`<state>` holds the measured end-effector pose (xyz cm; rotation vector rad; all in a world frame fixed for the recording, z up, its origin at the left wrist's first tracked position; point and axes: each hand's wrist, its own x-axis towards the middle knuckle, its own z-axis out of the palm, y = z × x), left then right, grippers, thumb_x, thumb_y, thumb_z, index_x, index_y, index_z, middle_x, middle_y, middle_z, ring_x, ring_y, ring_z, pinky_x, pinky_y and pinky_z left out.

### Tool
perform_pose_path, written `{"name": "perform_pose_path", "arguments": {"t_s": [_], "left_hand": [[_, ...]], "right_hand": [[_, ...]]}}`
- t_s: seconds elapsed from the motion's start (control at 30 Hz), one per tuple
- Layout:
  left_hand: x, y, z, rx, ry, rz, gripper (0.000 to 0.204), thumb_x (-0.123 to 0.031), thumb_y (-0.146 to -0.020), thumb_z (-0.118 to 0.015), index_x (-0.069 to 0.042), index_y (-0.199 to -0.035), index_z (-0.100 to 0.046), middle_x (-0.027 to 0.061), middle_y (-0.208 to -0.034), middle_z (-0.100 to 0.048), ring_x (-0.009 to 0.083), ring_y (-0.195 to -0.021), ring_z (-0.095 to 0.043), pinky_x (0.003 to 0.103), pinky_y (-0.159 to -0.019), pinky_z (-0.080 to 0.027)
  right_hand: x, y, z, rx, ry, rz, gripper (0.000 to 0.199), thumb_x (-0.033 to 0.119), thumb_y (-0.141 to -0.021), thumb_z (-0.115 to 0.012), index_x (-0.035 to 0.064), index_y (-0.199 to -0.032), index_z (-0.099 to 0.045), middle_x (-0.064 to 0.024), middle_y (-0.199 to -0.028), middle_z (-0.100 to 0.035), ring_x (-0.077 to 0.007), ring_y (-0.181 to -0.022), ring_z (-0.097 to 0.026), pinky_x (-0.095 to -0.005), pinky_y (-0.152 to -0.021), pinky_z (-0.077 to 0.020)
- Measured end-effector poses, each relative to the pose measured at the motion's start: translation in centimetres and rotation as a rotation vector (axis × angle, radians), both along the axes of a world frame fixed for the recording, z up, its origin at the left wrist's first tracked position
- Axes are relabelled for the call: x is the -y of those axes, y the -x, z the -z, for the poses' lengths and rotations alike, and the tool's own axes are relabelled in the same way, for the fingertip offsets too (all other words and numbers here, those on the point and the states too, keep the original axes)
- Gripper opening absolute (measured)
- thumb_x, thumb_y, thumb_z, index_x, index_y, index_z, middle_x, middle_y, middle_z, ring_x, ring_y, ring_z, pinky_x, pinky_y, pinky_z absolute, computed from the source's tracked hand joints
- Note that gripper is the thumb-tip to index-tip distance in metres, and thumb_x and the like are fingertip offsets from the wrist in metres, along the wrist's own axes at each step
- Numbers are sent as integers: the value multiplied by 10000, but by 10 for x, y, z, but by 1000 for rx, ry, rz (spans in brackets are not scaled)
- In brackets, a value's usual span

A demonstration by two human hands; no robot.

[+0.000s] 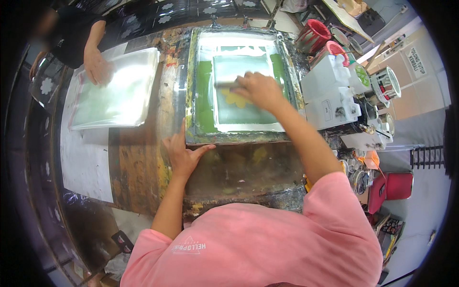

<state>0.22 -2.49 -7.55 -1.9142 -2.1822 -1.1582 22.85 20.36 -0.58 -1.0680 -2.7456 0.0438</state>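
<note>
In front of me lies a screen printing frame (190,135) with a green-coated mesh and white tape around a pale middle area. A yellow flower shape (235,99) shows in that area. My right hand (262,92) is closed on a squeegee (226,84), a narrow bar resting across the mesh just above the flower; its grip is mostly hidden by my fingers. At the frame's near left corner, my left hand (181,154) is spread, thumb along the front edge and a finger up the left side.
A stack of clear plastic sheets (114,95) lies to the left, under another person's hand (98,69). White jugs (327,79), a red paint bucket (313,36) and several cans crowd the right side. Hinge clamps (214,21) sit behind the frame. The table (138,165) is paint-stained.
</note>
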Motion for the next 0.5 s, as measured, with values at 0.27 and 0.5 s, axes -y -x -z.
{"name": "perform_pose_path", "arguments": {"t_s": [0.27, 0.5], "left_hand": [[-3, -8, -19, 251, 15, 9, 953, -513, -730, -930, 17, -1443, -586, 95, -984, -709, 251, -946, -634, 401, -902, -451], [-45, -26, -129, 702, -142, 75, 806, -341, -925, -828, 77, -1510, -461, 175, -1271, -658, 228, -1169, -617, 373, -979, -487]], "right_hand": [[118, -31, -53, -96, 57, 2, 402, 414, -991, -647, 34, -1120, -620, -140, -1004, -654, -325, -888, -693, -470, -747, -561], [85, -12, -125, -329, -504, 54, 304, 374, -965, -664, 71, -944, -644, -103, -844, -653, -321, -858, -650, -493, -908, -430]]}}
